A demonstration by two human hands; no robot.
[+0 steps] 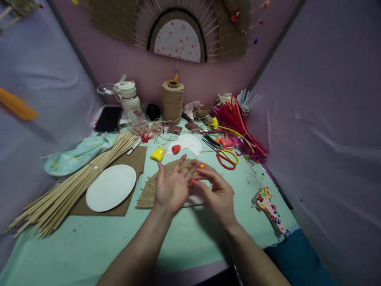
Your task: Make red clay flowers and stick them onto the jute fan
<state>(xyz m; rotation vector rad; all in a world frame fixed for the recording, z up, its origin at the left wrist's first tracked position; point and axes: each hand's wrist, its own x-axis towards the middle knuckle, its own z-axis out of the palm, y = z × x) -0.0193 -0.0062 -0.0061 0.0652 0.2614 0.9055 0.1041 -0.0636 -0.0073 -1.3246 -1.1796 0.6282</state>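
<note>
My left hand (pixel 174 190) is turned palm up with its fingers stretched out over a woven twine fan (pixel 148 192). My right hand (pixel 218 195) pinches a small red-orange bit of soft clay (pixel 194 181) close beside the left fingertips. Whether the left fingers touch that bit, I cannot tell. A small red dot with a yellow centre (pixel 202 166) shows just beyond the right fingers, by the fan. Behind my hands lie a red clay lump (pixel 176 149) and a yellow clay packet (pixel 157 154). Much of the fan's middle is hidden by my hands.
On the left are a bundle of thin sticks (pixel 68 184), a white oval card (pixel 111 188) and brown cardboard (pixel 119 208). Scissors (pixel 228 159), pipe cleaners (pixel 241 127) and a patterned glue gun (pixel 269 210) are right. A twine spool (pixel 173 102) and bottle (pixel 129 97) stand behind.
</note>
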